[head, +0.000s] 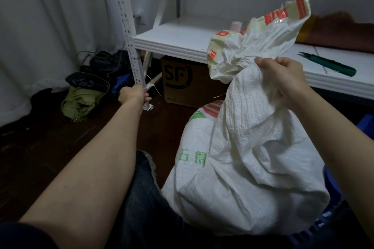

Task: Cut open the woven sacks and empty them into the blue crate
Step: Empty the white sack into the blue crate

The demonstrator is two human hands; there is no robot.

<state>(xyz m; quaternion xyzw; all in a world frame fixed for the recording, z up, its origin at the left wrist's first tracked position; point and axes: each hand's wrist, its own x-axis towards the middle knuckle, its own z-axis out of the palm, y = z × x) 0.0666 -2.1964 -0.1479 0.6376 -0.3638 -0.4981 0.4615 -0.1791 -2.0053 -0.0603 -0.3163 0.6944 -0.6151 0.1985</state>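
A full white woven sack [249,178] with green and red print stands upright at the lower right, its taped mouth bunched into a neck. My right hand [283,81] grips that neck just below the tape. My left hand [134,95] is stretched out far to the left near the foot of the shelf post, fingers curled round a thin white cut tie. The blue crate [332,214] shows only as a rim behind and under the sack at the right edge. A green-handled cutter [332,64] lies on the white shelf, right of the sack's mouth.
A white metal shelf [182,40] with a perforated post [129,46] runs across the back. A brown SF cardboard box [182,81] sits under it. Black bags and a green woven sack [81,101] lie on the dark floor at left. My leg in dark jeans [145,198] is beside the sack.
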